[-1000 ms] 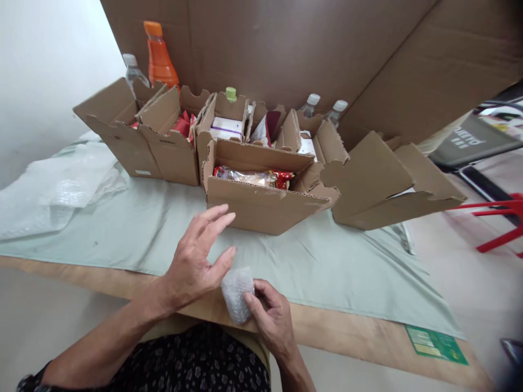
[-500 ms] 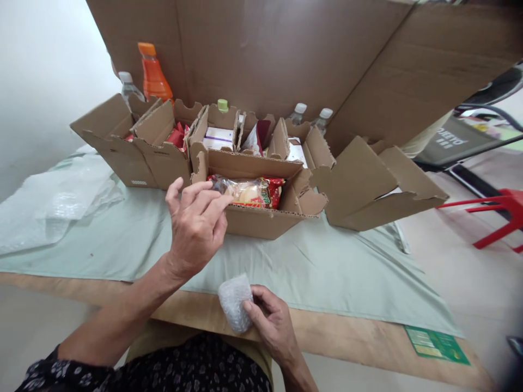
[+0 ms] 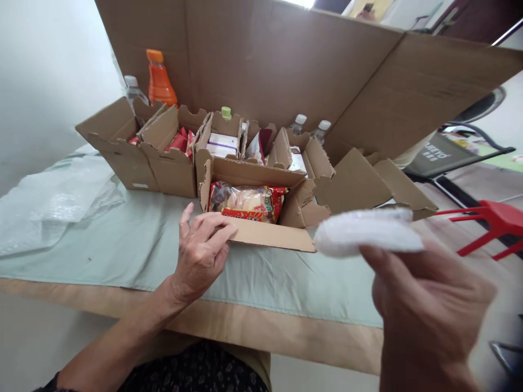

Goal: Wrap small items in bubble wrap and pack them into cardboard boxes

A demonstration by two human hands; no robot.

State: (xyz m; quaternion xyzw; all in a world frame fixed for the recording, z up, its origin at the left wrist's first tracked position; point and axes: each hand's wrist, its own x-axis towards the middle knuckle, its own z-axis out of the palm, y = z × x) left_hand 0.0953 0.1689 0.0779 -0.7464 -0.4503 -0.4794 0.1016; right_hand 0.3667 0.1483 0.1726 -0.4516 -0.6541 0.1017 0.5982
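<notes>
My left hand (image 3: 202,251) grips the front flap (image 3: 272,233) of a small cardboard box, its fingers curled over the left end. The flap tilts outward toward me. Inside that box (image 3: 297,202) lies a clear and red snack packet (image 3: 249,202). Out to the right, my right hand (image 3: 429,299), a little blurred, pinches a bubble-wrapped bundle (image 3: 359,233) between thumb and fingers. The bundle is up in the air, beside the box's right end; what it wraps cannot be made out.
Behind stands a row of open cardboard boxes (image 3: 169,173) with packets inside. An orange drink bottle (image 3: 160,84) and clear bottles rise behind them, before a tall cardboard sheet (image 3: 261,65). Loose bubble wrap (image 3: 57,201) lies left. A red stool (image 3: 494,220) stands right.
My right hand has raised the bubble-wrapped bundle from the table's front edge and carried it right. My left hand has drawn the front flap outward and down, showing more of the packet.
</notes>
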